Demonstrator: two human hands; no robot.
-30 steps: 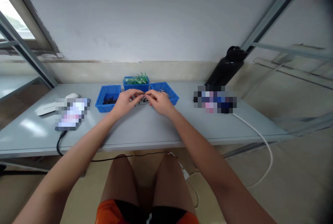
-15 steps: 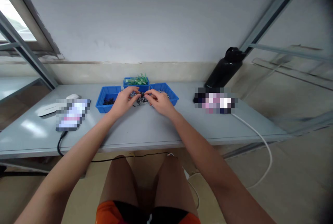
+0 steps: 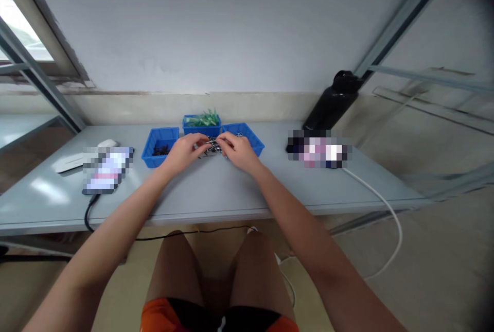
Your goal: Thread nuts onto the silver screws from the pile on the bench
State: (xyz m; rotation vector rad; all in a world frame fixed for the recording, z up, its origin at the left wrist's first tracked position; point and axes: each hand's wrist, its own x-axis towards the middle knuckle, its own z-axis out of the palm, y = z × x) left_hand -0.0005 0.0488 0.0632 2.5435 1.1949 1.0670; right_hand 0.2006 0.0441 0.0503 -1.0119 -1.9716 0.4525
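From afar I'm watching left hand (image 3: 187, 151) and right hand (image 3: 238, 151) pinching a silver part (image 3: 212, 141), twelve o'clock. Pile (image 3: 213, 150) is lying below, much apparently remaining; finished ones I'm not making out.

On the desk (image 3: 216, 193), the left bin (image 3: 152, 160), middle bin (image 3: 201, 130) and right bin (image 3: 251, 139) form an arc, the middle one nearest the back edge. Loose parts (image 3: 213, 149) lie before it, between the outer two. A phone (image 3: 110, 170) lies toward the left end; near the back right corner, a bottle (image 3: 330, 108) stands behind a device (image 3: 316, 152).
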